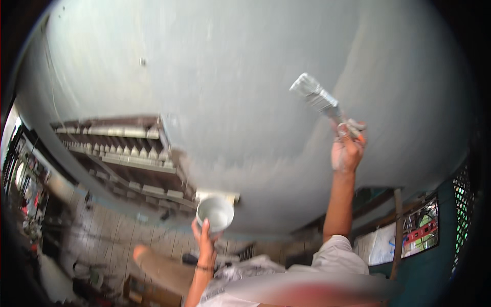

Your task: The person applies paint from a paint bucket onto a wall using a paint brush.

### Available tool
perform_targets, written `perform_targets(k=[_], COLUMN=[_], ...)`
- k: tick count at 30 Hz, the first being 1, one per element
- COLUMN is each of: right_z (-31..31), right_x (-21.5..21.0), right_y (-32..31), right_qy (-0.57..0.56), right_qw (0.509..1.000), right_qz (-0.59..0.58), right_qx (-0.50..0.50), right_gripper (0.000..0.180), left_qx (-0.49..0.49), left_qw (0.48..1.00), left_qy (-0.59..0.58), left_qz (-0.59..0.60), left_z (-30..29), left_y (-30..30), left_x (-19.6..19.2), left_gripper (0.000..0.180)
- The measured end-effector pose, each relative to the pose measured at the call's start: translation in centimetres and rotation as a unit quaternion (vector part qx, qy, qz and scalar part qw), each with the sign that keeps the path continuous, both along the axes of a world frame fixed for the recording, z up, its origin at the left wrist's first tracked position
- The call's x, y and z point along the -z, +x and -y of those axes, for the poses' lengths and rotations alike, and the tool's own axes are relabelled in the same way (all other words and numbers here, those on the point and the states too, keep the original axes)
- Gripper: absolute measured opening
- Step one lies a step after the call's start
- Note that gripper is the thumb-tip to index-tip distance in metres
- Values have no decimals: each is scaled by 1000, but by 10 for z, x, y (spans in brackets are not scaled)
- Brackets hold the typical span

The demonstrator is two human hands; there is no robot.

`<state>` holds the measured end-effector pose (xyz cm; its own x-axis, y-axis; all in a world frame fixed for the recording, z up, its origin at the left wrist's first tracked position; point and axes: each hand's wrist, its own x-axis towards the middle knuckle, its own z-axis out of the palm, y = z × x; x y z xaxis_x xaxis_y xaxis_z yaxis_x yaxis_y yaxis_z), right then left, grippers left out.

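Note:
My right hand [347,148] is raised and closed around the handle of a paintbrush [319,100]. Pale paint coats its bristles and metal band, and an orange tip shows at the handle's end. The bristles point up and left in front of a pale grey wall [240,97]; I cannot tell whether they touch it. Lower down, my left hand [205,243] grips a round whitish bowl [202,209] from below, thumb against its near side. Its inside looks pale; how much it contains is unclear. A dark band circles my left wrist.
Left of the bowl, a brown wooden frame with pale slats [117,146] is set along the wall. A tiled floor [115,240] lies below, with a cardboard box [148,292] and clutter at lower left. A wooden post [397,230] and a lattice [462,215] stand at right.

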<state>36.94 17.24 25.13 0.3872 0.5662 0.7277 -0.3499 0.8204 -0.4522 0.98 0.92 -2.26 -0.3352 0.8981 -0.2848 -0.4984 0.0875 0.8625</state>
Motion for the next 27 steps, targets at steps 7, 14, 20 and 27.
perform_targets(k=[7, 14, 20, 27], right_z=[-34, -73, -102, -117], right_x=[-272, -458, -548, -606], right_y=[54, 89, 107, 105], right_qy=[395, 439, 432, 418], right_qw=[675, 527, 514, 553], right_qz=[296, 203, 165, 170], right_qx=[549, 699, 722, 700], right_gripper=[23, 16, 18, 17], left_qx=[-24, -34, -69, -101], left_qw=[999, 999, 997, 994], left_qy=[-10, 5, -16, -8], left_qz=[22, 31, 29, 42], left_z=[-3, -13, -14, -18], left_y=[5, 9, 3, -8], left_x=[-22, -27, -17, -23], left_gripper=[71, 73, 73, 77])
